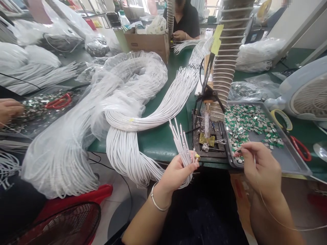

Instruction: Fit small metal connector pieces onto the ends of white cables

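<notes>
My left hand [180, 172] is closed round a bundle of white cables [181, 141], whose stripped ends fan upward past the fingers. A small yellow bit shows at its fingertips. My right hand [263, 168] is pinched over the near left part of a grey tray [293, 163]. From it a thin solder-like wire [268, 209] trails down to the right. A small piece shows at its fingertips, too small to name surely. Little green boards with metal connectors [251, 119] lie in the tray. Left of it stands an upright soldering iron [207, 119] above a dark base.
A ribbed hose [224, 58] hangs behind the iron. More white cables [153, 115] and plastic-wrapped coils [76, 136] cover the left side. Red-handled scissors [301, 148], a tape roll [281, 119] and a fan [306, 92] stand right. Co-workers sit opposite and at left.
</notes>
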A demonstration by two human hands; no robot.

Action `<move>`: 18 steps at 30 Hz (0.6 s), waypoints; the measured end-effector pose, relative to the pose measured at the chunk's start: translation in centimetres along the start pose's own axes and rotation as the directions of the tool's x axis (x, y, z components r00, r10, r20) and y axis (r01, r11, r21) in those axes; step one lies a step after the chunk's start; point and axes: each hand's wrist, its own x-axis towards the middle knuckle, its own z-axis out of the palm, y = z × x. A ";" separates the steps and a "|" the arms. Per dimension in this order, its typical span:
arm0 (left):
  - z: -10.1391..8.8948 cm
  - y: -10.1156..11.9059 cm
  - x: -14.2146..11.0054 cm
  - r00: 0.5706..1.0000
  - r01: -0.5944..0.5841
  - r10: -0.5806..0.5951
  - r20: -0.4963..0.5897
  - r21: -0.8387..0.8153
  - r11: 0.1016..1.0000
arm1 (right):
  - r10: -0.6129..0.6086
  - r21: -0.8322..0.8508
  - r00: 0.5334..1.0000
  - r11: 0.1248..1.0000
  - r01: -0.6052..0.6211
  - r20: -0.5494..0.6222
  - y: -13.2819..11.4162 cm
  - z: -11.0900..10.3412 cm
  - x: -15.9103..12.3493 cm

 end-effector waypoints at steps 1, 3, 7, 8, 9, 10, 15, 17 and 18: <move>0.1 0.0 0.0 1.000 0.000 0.000 -0.013 -0.003 1.000 | 0.023 0.034 1.000 0.999 -0.023 -0.002 -0.2 0.1 -0.2; 0.3 0.0 -0.1 0.999 0.002 -0.002 -0.053 0.000 1.000 | 0.046 0.117 0.999 0.992 -0.046 -0.001 -0.4 0.4 -0.8; 1.0 0.2 -0.4 0.993 -0.019 0.020 -0.115 0.009 1.000 | 0.044 0.264 0.999 0.964 -0.043 0.002 -0.4 0.9 -1.6; 1.2 0.3 -0.4 0.993 -0.029 0.029 -0.119 0.004 1.000 | 0.039 0.270 0.999 0.962 -0.036 -0.004 -0.4 0.9 -1.7; 1.4 0.3 -0.3 0.992 -0.041 0.041 -0.119 0.000 0.999 | 0.029 0.262 1.000 0.965 -0.026 -0.009 -0.4 0.9 -1.8; 1.7 0.4 -0.3 0.992 -0.054 0.053 -0.118 -0.003 0.999 | 0.015 0.244 1.000 0.970 -0.012 -0.014 -0.5 0.9 -1.8; 2.7 0.5 0.3 0.982 -0.059 0.048 -0.184 -0.053 0.997 | -0.026 0.238 0.999 0.971 0.020 0.024 -1.2 1.1 -2.0; 3.0 0.3 0.5 0.977 -0.043 0.030 -0.210 -0.058 0.997 | -0.025 0.273 0.999 0.962 0.016 0.032 -1.5 1.3 -2.1; 3.1 0.2 0.6 0.977 -0.040 0.027 -0.213 -0.056 0.998 | -0.025 0.284 0.999 0.959 0.016 0.030 -1.6 1.4 -2.2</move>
